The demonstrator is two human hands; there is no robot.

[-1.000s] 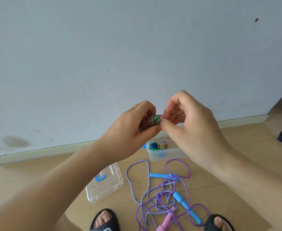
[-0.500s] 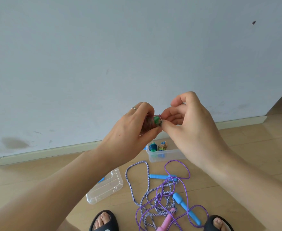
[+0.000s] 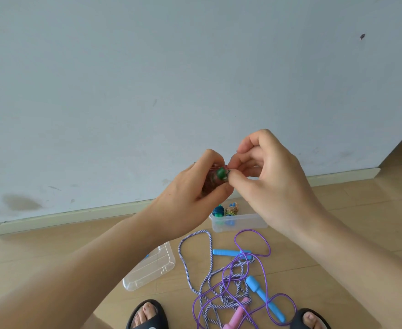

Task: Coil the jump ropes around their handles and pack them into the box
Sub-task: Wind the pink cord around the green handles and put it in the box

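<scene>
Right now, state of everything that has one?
Left hand: grips coiled rope bundle.
Right hand: pinches at bundle's end.
Box: open, two coiled ropes inside.
Lid: off, on floor.
Purple rope, striped rope: uncoiled, tangled.

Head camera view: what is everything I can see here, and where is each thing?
coiled rope: one, reddish with green handle end, held up between both hands
box: one, clear, on the floor by the wall
packed ropes: two, one blue-green, one yellowish, in the box
lid: one, clear with a blue clasp, on the floor left of the loose ropes
striped rope: one, white and purple, blue handles, loose on the floor
purple rope: one, thin, pink handle, tangled with the striped rope
wall: pale blue-grey, marked
sandals: two, black, bottom edge
left hand: grips the coiled rope
right hand: pinches the coil's end
</scene>
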